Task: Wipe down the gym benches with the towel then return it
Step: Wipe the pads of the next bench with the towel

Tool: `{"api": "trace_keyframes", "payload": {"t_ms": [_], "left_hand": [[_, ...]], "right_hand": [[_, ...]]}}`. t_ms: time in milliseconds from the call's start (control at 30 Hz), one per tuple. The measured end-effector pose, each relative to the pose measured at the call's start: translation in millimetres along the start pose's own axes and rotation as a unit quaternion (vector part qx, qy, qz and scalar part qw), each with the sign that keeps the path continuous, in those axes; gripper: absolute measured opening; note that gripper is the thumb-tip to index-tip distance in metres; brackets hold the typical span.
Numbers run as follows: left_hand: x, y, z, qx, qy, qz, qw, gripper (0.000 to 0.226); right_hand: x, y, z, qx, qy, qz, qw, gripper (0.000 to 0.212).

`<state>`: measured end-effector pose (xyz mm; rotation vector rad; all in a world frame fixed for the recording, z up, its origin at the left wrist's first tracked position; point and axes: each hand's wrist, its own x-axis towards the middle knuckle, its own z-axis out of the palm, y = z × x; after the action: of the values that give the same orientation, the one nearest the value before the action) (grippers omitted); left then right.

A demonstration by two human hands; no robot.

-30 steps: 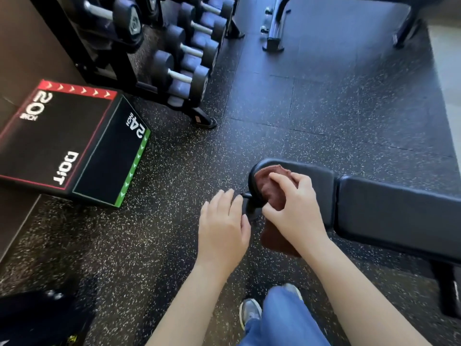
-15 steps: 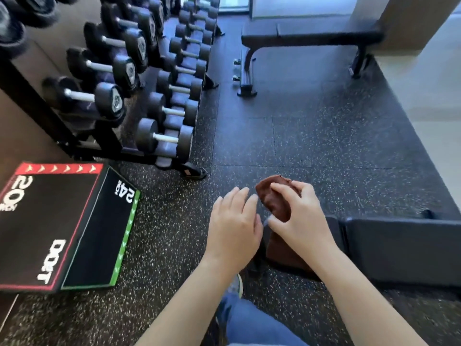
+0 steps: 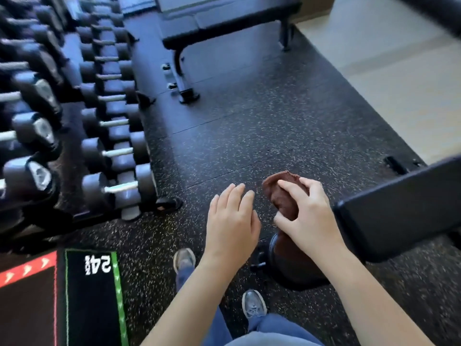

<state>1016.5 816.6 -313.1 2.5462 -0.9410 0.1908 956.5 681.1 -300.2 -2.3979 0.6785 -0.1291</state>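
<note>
Speckled black gym floor (image 3: 249, 136), with racked dumbbells (image 3: 117, 151) at left and a box (image 3: 92, 295) marked "24" at lower left. The right hand (image 3: 311, 221) grips a brown towel (image 3: 284, 198), which hangs to the rounded end of the near bench (image 3: 399, 211). The left hand (image 3: 232, 221) hovers just beside it, fingers straight, holding nothing. A far bench (image 3: 224, 21) stands behind.

Gym benches: 2, i.e. near gym bench (image 3: 399, 208) + far gym bench (image 3: 224, 18). Towel (image 3: 284, 198): 1. Grips: 2, left grip (image 3: 232, 221) + right grip (image 3: 309, 218). Shoes: 2, fwd shoe (image 3: 184, 258) + rear shoe (image 3: 253, 304). Jump box (image 3: 92, 308): 1. Dumbbells (image 3: 116, 152): well over 10 on racks; blurred, exact no. can't tell.
</note>
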Motion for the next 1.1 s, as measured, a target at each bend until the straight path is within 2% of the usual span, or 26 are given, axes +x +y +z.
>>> {"api": "trace_keyframes", "payload": {"t_ms": [267,533,667,767,1100], "left_hand": [[108,-90,4,-0.04,-0.077,0.143,0.986,0.034],[228,-129,7,-0.083,-0.127,0.316,0.936,0.035],[257,-116,25,-0.11,-0.168,0.364,0.91,0.036],[271,-95,43,-0.122,-0.202,0.421,0.876,0.036],[311,41,105,-0.146,-0.24,0.598,0.75,0.037]], "right_hand": [[84,-56,40,-0.012,0.093,0.12,0.988,0.059],[150,-100,51,-0.006,0.186,0.267,0.946,0.061],[156,-91,44,-0.008,0.222,0.337,0.915,0.061],[155,-77,41,0.003,0.268,0.387,0.882,0.06],[147,-3,2,0.041,0.426,0.518,0.741,0.062]]}}
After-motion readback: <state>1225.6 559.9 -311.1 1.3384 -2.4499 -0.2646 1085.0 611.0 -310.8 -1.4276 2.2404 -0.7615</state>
